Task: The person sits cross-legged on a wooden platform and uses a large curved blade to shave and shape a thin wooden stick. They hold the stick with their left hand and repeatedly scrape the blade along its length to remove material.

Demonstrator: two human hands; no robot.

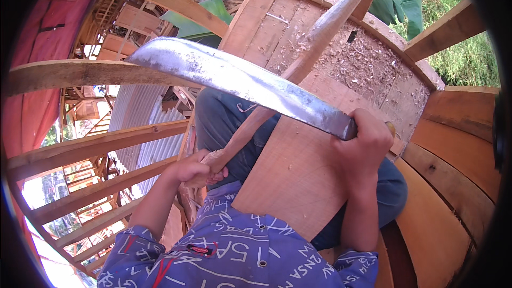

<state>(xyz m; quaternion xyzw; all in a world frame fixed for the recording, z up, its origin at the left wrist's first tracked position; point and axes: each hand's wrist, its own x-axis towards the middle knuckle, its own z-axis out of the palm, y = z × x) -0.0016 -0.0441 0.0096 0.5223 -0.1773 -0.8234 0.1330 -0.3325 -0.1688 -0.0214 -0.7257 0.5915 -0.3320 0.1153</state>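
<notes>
My right hand [362, 141] is closed around the handle of a machete [240, 82], whose wide, shiny blade stretches leftward across the view. Below the blade, my left hand [202, 169] grips the near end of a long, roughly carved wooden stick [242, 137]. The stick slants away to the upper right and passes behind the blade, which hides part of it. Its far end is thicker and pale. Whether blade and stick touch, I cannot tell. A flat wooden board [296, 176] lies over my lap, between my two forearms.
Wood shavings [368, 56] cover much of the plank floor [256, 18] ahead, bounded by a raised edge. Wooden rails [106, 138] run along the left, with corrugated metal sheets [144, 128] beyond. Curved planks [437, 208] stand at the right. A red cloth [45, 58] hangs far left.
</notes>
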